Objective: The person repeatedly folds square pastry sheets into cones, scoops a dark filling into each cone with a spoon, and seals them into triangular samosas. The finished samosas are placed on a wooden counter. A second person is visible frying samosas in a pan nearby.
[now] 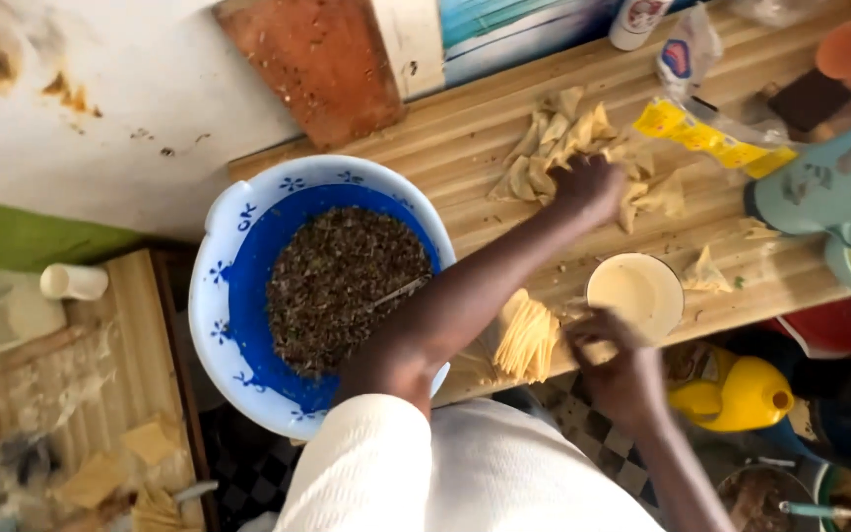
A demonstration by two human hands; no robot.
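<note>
The left hand (588,187) reaches across the ribbed wooden desk (475,138) and presses down on a heap of pale, folded dough triangles (583,148); its fingers curl into the heap, though whether the grip has closed on a piece cannot be told. The right hand (608,340) sits nearer the body, its grip pinched on a thin pale wrapper at the rim of a round cup (637,294) of smooth cream-coloured paste. Just left of that hand lies a fanned stack of yellowish strips (526,340). Under the left forearm stands a blue-and-white plastic bowl (224,296) of dark, crumbly filling (337,281) with a spoon handle sticking out. Right of the right hand is a yellow jug (736,394). Beyond the heap lie a crinkled yellow bag (706,138) and a rust-red board (322,59) against a stained white wall.
</note>
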